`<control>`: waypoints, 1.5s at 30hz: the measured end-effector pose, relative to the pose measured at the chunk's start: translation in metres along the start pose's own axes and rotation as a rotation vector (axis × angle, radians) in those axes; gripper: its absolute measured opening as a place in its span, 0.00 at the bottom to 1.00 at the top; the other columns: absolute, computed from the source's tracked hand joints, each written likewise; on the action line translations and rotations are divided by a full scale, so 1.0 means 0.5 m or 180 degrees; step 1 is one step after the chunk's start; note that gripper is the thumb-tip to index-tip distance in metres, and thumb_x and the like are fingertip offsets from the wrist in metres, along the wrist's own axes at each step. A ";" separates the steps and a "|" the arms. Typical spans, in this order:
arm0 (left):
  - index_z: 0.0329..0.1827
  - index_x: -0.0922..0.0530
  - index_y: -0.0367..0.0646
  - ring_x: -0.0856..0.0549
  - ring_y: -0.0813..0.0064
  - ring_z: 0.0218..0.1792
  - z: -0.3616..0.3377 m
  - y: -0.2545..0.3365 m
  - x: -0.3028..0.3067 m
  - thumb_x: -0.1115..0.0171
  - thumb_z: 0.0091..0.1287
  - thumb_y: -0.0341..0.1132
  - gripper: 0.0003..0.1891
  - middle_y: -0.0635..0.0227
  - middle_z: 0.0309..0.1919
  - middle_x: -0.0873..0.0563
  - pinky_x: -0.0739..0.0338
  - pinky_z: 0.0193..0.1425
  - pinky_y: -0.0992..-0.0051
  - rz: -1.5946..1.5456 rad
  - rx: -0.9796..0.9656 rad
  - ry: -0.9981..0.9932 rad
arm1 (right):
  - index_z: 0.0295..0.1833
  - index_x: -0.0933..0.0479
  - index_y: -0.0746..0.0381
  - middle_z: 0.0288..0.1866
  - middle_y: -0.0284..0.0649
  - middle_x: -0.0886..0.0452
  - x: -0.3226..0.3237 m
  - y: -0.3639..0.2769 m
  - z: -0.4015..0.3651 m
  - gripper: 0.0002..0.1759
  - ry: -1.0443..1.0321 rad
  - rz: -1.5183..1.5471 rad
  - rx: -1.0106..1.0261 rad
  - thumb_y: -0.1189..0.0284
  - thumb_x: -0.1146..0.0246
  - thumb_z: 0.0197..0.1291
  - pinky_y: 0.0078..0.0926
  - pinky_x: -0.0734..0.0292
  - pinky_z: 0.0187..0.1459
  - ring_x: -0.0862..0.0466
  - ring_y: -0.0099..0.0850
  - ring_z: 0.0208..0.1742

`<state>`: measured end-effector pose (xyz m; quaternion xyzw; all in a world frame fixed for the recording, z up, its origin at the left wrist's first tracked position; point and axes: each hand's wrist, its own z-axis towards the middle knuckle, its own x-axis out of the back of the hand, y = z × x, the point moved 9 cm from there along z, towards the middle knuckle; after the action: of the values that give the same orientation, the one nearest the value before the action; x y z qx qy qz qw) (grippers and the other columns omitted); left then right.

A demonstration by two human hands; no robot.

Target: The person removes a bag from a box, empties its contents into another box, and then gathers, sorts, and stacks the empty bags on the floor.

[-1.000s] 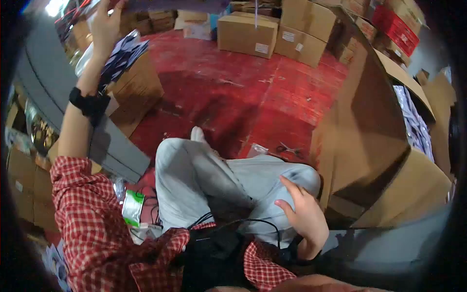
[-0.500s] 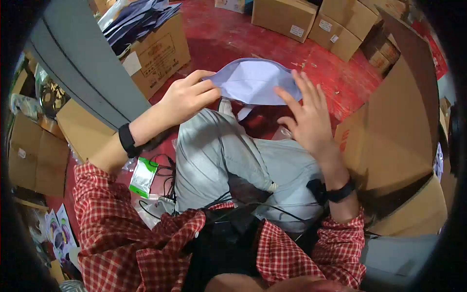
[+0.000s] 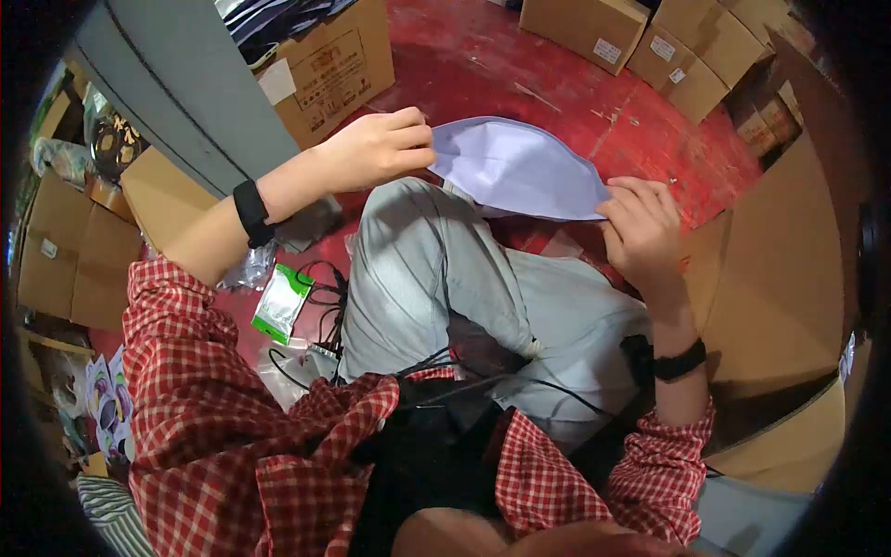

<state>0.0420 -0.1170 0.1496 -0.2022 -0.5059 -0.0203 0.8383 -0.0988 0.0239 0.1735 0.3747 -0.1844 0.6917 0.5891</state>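
A lavender cloth piece with a curved, seamed edge is stretched between my two hands, above my raised knee. My left hand is closed, pinching its left end. At the right end, the thumb and fingers of my right hand are closed on the corner. The cloth bulges slightly in the middle, and its lower side hangs near my trouser leg. What exact kind of item it is I cannot make out.
A large open carton stands close on my right. A box of dark folded cloth is beyond a grey pillar. Cables and a green-and-white packet lie at left on the red floor. Closed cartons line the back.
My right hand's fingers, spread over the cloth before, have closed on its right corner. The cloth is pulled wider and slants down to the right. The view has shifted a little.
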 end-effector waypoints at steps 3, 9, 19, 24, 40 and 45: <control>0.26 0.29 0.44 0.27 0.71 0.33 0.022 -0.004 0.024 0.37 0.48 0.35 0.10 0.70 0.27 0.29 0.27 0.32 0.73 -0.0171 0.0098 0.0192 | 0.25 0.28 0.62 0.29 0.37 0.22 0.036 0.016 -0.010 0.04 0.0129 -0.0153 -0.0231 0.76 0.41 0.40 0.32 0.33 0.40 0.23 0.32 0.37; 0.24 0.28 0.45 0.27 0.69 0.28 0.051 -0.004 0.034 0.32 0.44 0.38 0.13 0.70 0.22 0.29 0.32 0.28 0.72 -0.0202 0.0451 0.0505 | 0.24 0.32 0.61 0.25 0.38 0.25 0.057 0.026 -0.034 0.05 -0.0065 -0.0197 -0.0358 0.77 0.41 0.40 0.30 0.35 0.36 0.25 0.33 0.32; 0.34 0.22 0.46 0.25 0.73 0.35 0.099 0.070 0.014 0.32 0.39 0.37 0.16 0.73 0.23 0.26 0.38 0.55 0.62 0.0384 0.0876 -0.0329 | 0.29 0.31 0.61 0.28 0.35 0.26 0.085 -0.027 -0.094 0.08 0.0081 0.0526 0.0004 0.78 0.40 0.39 0.29 0.32 0.40 0.25 0.31 0.31; 0.34 0.22 0.45 0.27 0.65 0.43 0.171 0.141 0.020 0.37 0.39 0.34 0.16 0.66 0.35 0.26 0.38 0.53 0.61 0.0077 0.0911 -0.0381 | 0.36 0.27 0.56 0.24 0.29 0.28 0.071 -0.104 -0.078 0.11 0.0077 0.0667 0.0110 0.71 0.43 0.42 0.27 0.31 0.36 0.26 0.26 0.30; 0.36 0.26 0.39 0.21 0.52 0.29 0.119 0.068 -0.039 0.44 0.40 0.19 0.17 0.52 0.25 0.22 0.27 0.30 0.66 -0.1026 0.1211 -0.0491 | 0.36 0.24 0.60 0.38 0.37 0.20 0.227 -0.062 -0.112 0.14 0.0836 -0.0020 -0.0055 0.70 0.39 0.38 0.29 0.30 0.43 0.22 0.29 0.36; 0.37 0.26 0.36 0.23 0.68 0.15 0.044 -0.044 -0.093 0.46 0.57 0.28 0.07 0.60 0.20 0.23 0.31 0.18 0.72 -0.1854 0.2792 0.0021 | 0.45 0.25 0.55 0.61 0.33 0.32 0.174 -0.041 -0.090 0.17 0.0232 -0.0843 -0.0437 0.70 0.43 0.46 0.39 0.48 0.65 0.35 0.29 0.63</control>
<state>-0.0044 -0.1371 0.1255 0.3167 -0.4995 -0.0394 0.8054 -0.0949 0.1193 0.2044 0.3292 -0.1588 0.6068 0.7058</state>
